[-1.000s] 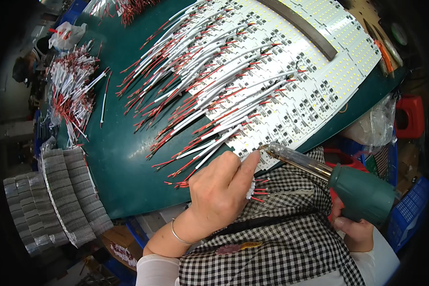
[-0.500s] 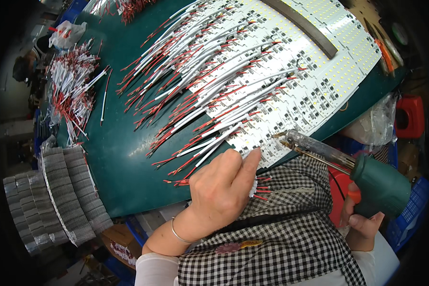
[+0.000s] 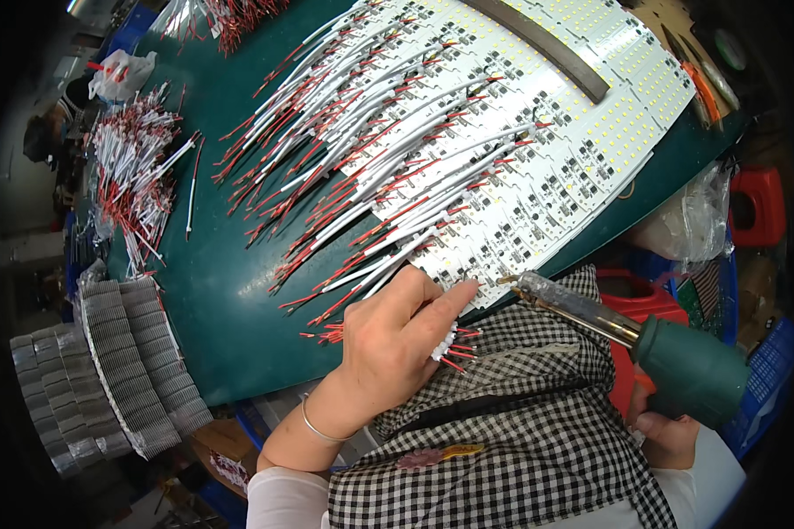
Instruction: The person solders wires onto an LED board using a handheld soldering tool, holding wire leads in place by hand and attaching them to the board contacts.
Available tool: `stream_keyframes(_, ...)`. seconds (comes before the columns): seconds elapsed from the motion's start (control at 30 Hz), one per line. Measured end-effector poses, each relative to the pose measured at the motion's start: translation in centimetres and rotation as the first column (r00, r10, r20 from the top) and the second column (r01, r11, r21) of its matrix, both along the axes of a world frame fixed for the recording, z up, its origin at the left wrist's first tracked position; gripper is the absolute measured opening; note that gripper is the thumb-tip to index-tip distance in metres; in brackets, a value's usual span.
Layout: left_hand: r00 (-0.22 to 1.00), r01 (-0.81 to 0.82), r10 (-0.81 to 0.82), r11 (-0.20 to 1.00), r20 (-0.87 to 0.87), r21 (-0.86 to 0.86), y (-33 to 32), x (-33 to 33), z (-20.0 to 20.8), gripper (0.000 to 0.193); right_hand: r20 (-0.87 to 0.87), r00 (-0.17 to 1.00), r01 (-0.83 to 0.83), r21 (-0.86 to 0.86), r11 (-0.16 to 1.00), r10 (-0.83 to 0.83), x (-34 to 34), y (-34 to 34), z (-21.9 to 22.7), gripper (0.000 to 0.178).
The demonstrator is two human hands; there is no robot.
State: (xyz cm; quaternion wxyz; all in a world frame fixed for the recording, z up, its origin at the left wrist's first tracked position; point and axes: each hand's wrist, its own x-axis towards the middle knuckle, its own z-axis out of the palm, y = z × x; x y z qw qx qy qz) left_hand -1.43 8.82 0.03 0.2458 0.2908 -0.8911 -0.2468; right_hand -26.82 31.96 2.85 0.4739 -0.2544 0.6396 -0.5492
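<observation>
My left hand (image 3: 386,331) is closed around a bundle of red-and-white wires (image 3: 454,348), whose red ends stick out on both sides of the fist. Its index finger and thumb reach the near edge of the white LED circuit boards (image 3: 538,212); whether they pinch a single wire there is hidden. My right hand (image 3: 666,436) grips a green soldering gun (image 3: 692,366). The gun's tip (image 3: 507,279) is just right of my left fingertips, over the boards' near edge. Rows of white-sleeved wires (image 3: 415,189) lie across the boards, their red ends pointing left.
A dark curved bar (image 3: 556,48) lies across the boards. Left on the green table (image 3: 229,326) is a heap of loose wires (image 3: 137,167), with stacked grey parts (image 3: 141,353) nearer. Pliers (image 3: 701,84) lie far right, by a plastic bag (image 3: 692,216) and red stool (image 3: 757,207).
The soldering gun's tip has come down toward me, closer to my left fingertips. My left hand, still holding the wire bundle, has shifted slightly nearer. The whole view has moved a little.
</observation>
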Motion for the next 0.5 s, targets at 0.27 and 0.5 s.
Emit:
stream_keyframes(0.27, 0.998, 0.057, -0.056, 0.995, 0.017, -0.085, -0.2, 0.2, -0.2, 0.049, -0.339, 0.890, -0.262, 0.170, 0.950, 0.306, -0.4, -0.9, 0.5, 0.063)
stream_keyframes(0.5, 0.996, 0.082, -0.075, 0.984, 0.051, -0.157, 0.0, 0.1, -0.1, 0.047, 0.711, 0.702, -0.099, 0.143, 0.985, -0.032, -1.3, 2.5, -0.4, 0.067)
